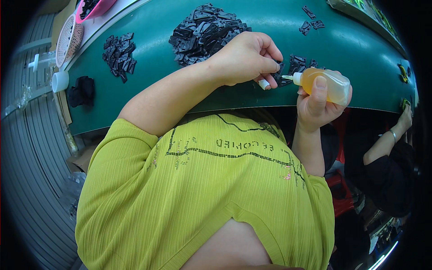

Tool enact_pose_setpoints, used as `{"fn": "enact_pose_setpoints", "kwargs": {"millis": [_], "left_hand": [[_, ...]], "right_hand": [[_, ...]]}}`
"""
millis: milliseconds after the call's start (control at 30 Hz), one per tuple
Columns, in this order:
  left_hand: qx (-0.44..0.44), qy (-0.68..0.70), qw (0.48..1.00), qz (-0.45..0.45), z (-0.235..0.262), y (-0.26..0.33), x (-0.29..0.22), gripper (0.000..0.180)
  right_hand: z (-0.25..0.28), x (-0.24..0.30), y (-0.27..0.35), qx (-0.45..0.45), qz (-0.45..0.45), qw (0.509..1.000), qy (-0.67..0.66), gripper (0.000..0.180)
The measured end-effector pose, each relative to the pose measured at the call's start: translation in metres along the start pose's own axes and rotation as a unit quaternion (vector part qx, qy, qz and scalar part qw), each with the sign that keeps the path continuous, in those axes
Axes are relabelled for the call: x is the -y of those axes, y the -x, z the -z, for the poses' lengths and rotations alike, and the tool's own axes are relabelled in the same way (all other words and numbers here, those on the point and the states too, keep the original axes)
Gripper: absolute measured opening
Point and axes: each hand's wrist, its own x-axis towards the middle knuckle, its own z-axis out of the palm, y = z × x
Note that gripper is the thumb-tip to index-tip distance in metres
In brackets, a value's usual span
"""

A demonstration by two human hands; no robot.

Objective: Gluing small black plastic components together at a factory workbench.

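Gripping a translucent squeeze bottle of amber liquid [327,86] in our right hand [317,104], we laid it nearly sideways, seemingly to bring its narrow white nozzle [297,79] to the small flat black plastic piece [280,75] our left hand [252,58] pinched, apparently for steadiness; our left forearm [180,87] slanted inward, fingers curled; beyond, a large heap of black plastic pieces [202,33] covered part of the glossy green tabletop [369,58].

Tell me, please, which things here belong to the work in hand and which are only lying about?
Job, apparently: squeeze bottle in right hand; black piece by left hand; large black heap.

Lying about, apparently: black bundle; white cylinder.
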Motion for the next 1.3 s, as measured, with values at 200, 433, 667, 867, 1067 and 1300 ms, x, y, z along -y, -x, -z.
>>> {"fn": "enact_pose_setpoints", "kwargs": {"millis": [200, 433, 667, 867, 1067, 1300], "left_hand": [[0.003, 0.002, 1.0, -0.002, 0.0, -0.001, 0.0, 0.018], [-0.003, 0.007, 1.0, -0.002, -0.001, 0.0, -0.002, 0.019], [-0.105, -0.254, 0.944, -0.185, 0.005, -0.044, -0.034, 0.023], [-0.176, -0.445, 0.865, -0.153, 0.007, -0.106, -0.05, 0.022], [-0.273, -0.414, 0.83, -0.254, 0.067, 0.004, -0.039, 0.018], [-0.561, -0.387, 0.73, 0.056, 0.272, 0.13, 0.015, 0.029]], "right_hand": [[0.003, -0.004, 0.0, 0.014, 0.002, 1.0, 0.02, 0.031], [0.013, 0.001, -0.012, -0.049, -0.021, 0.998, -0.037, 0.019], [0.016, 0.003, -0.015, -0.124, -0.033, 0.989, -0.079, 0.016], [0.025, -0.003, -0.013, -0.147, -0.046, 0.987, -0.048, 0.021], [0.029, -0.003, -0.014, -0.106, -0.056, 0.991, -0.067, 0.025], [0.013, 0.004, -0.016, -0.093, -0.054, 0.993, -0.053, 0.023]]}}
